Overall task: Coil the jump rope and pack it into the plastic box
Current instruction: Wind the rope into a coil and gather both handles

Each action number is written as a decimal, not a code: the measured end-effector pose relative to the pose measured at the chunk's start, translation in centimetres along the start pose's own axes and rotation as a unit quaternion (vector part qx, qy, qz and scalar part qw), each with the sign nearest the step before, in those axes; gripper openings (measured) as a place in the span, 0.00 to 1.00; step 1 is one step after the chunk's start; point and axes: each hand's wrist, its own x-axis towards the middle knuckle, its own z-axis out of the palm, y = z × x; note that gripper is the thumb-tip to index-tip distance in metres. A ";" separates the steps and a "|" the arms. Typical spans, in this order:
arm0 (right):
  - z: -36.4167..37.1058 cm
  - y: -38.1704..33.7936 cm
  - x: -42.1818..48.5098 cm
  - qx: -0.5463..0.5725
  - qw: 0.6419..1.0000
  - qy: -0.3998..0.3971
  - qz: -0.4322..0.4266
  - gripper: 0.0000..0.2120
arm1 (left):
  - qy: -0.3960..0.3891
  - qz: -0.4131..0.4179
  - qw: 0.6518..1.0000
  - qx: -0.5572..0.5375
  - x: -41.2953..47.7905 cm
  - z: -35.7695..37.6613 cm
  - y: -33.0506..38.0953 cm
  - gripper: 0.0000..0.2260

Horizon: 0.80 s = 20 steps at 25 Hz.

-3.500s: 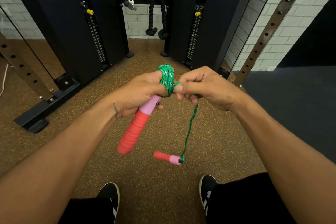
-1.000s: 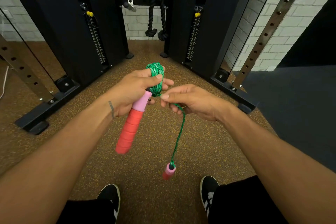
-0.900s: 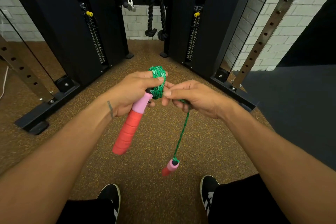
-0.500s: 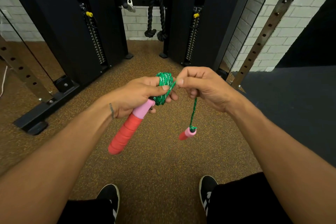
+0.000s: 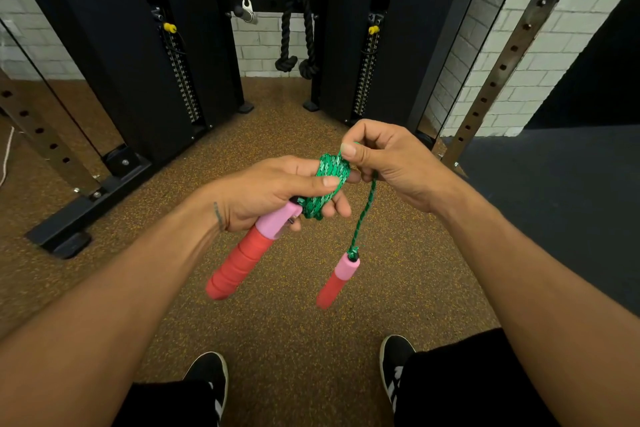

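My left hand (image 5: 273, 191) is closed around the green coil (image 5: 327, 184) of the jump rope, thumb pressed across the wraps and fingers curled underneath, with the first red-and-pink handle (image 5: 249, 253) sticking out below my palm and pointing down toward me. My right hand (image 5: 391, 163) sits just beside it, thumb and forefinger pinched on the rope right at the top of the coil. From that pinch a short free tail (image 5: 363, 215) hangs down, and the second handle (image 5: 337, 282) dangles at its end above the speckled floor (image 5: 311, 340), touching nothing. So I judge I am near the end of the coiling step: almost all the rope is bundled in my left hand and only that short tail is left to wind. The next move, as I see it, calls for carrying the tail around the bundle while my left thumb keeps the wraps from slipping, then bringing the hanging handle up alongside the first so the whole thing holds together. The plastic box is nowhere in view, so packing has not begun, and I would have to turn to find it.
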 end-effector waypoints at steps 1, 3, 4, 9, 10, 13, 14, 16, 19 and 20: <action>0.0 0.1 0.0 0.003 1.000 0.004 0.003 0.05 | 0.000 0.007 1.000 -0.014 0.0 0.0 0.0 0.13; -0.1 0.2 0.0 0.007 1.000 0.006 0.011 0.05 | 0.002 0.020 0.999 -0.029 0.1 -0.1 -0.1 0.12; -0.1 0.2 0.0 0.007 1.000 0.004 0.016 0.05 | 0.006 0.025 0.999 -0.028 0.1 -0.2 -0.3 0.12; 0.0 0.2 0.1 0.044 0.998 -0.019 0.036 0.06 | 0.010 0.054 0.997 -0.045 0.2 -0.1 -0.5 0.14; 0.1 0.2 0.2 0.056 0.997 -0.020 0.042 0.07 | 0.009 0.063 0.996 -0.060 0.2 -0.1 -0.6 0.15; 0.2 0.7 0.4 0.050 0.996 -0.012 0.067 0.08 | 0.009 0.084 0.992 -0.096 0.2 -0.1 -0.4 0.16; 0.3 0.9 0.4 0.042 0.996 -0.012 0.076 0.08 | 0.012 0.090 0.990 -0.106 0.2 -0.1 -0.4 0.16; 0.5 1.3 0.5 0.018 0.995 -0.024 0.090 0.09 | 0.020 0.101 0.986 -0.128 0.2 -0.1 -0.3 0.17; 1.0 1.5 0.3 -0.051 0.991 -0.050 0.110 0.12 | 0.035 0.121 0.978 -0.164 0.2 0.0 -0.2 0.19; 1.4 1.5 0.2 -0.061 0.990 -0.054 0.117 0.12 | 0.044 0.125 0.975 -0.180 0.2 0.0 0.0 0.19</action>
